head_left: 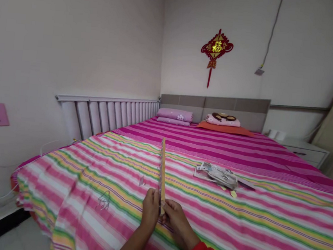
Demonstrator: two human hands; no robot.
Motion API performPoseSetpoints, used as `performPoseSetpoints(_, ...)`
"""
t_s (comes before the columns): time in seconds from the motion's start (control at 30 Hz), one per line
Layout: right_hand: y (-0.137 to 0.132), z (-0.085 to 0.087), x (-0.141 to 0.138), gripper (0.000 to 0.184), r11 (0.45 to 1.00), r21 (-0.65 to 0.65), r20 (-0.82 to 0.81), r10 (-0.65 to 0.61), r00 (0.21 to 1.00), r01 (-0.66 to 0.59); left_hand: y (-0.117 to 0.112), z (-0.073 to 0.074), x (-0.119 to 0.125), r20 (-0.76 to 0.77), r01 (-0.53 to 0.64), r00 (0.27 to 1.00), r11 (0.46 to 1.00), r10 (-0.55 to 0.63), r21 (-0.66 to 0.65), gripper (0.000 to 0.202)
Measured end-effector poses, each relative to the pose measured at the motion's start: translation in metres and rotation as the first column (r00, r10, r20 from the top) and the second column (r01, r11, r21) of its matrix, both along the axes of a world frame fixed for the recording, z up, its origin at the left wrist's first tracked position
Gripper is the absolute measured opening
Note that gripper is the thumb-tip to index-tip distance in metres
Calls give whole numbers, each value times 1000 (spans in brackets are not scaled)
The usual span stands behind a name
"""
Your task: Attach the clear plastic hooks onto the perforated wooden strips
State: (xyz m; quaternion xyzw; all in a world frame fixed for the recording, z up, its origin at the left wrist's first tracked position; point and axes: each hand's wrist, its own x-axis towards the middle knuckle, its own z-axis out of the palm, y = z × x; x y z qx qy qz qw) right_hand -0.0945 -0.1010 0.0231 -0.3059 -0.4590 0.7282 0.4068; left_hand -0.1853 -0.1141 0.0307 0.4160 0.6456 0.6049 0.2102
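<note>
A long narrow hook strip (162,168) points away from me above the bed, its yellowish face turned to the right and small hook-like bits along its left side. My left hand (150,208) is closed on its near end from the left. From the right, my right hand (175,217) pinches the same end with thumb and fingers. Just left of the strip lies a small clear piece (142,181) on the sheet. Several thin metal hooks or wires (104,200) sit further left. Crumpled clear packaging (219,176) with small yellow scraps rests to the right.
Beneath everything is a bed with a striped sheet (251,223). Folded bedding (175,116) and a pillow stack (222,120) stand by the headboard (238,108). A radiator (105,113) lines the left wall; a white nightstand (302,150) is at the far right.
</note>
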Motion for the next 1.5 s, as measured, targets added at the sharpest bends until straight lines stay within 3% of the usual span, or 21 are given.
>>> performPoseSetpoints(0.2,-2,1,12,40,1000,-9,-37,-3,999,3,5,-4,-13,-30,114,993,993,-113,21,39)
performPoseSetpoints(0.37,-5,10,26,38,1000,-2,-33,2,999,-2,10,-1,-46,-187,120,975,993,-119,-2,37)
performPoseSetpoints(0.43,-7,12,31,38,1000,19,-10,20,1000,-20,14,3,-60,-328,98,939,995,-98,-19,37)
performPoseSetpoints(0.57,-12,10,34,39,997,42,19,56,998,-57,25,18,-73,-531,-39,846,998,55,42,32)
performPoseSetpoints(0.63,-15,7,34,43,995,67,42,69,997,-72,30,26,-68,-481,-71,873,997,79,35,36)
performPoseSetpoints(0.73,-20,4,34,51,988,129,114,67,991,-81,38,34,-49,-237,-22,971,998,9,-53,44)
performPoseSetpoints(0.8,-24,4,34,53,982,167,167,58,984,-86,42,35,-36,-134,2,991,996,-14,-90,46)
performPoseSetpoints(1.0,-30,7,39,55,968,223,223,66,973,-116,52,31,-20,-241,-64,968,998,66,20,41)
performPoseSetpoints(1.23,-34,6,55,53,986,139,185,71,980,-97,59,18,-43,-286,8,958,999,4,39,33)
performPoseSetpoints(1.37,-38,6,66,51,982,147,214,86,973,-119,69,25,-58,-272,-15,962,999,23,32,35)
performPoseSetpoints(1.5,-46,3,76,47,978,145,235,115,965,-152,90,41,-58,-188,-27,982,1000,25,-6,43)
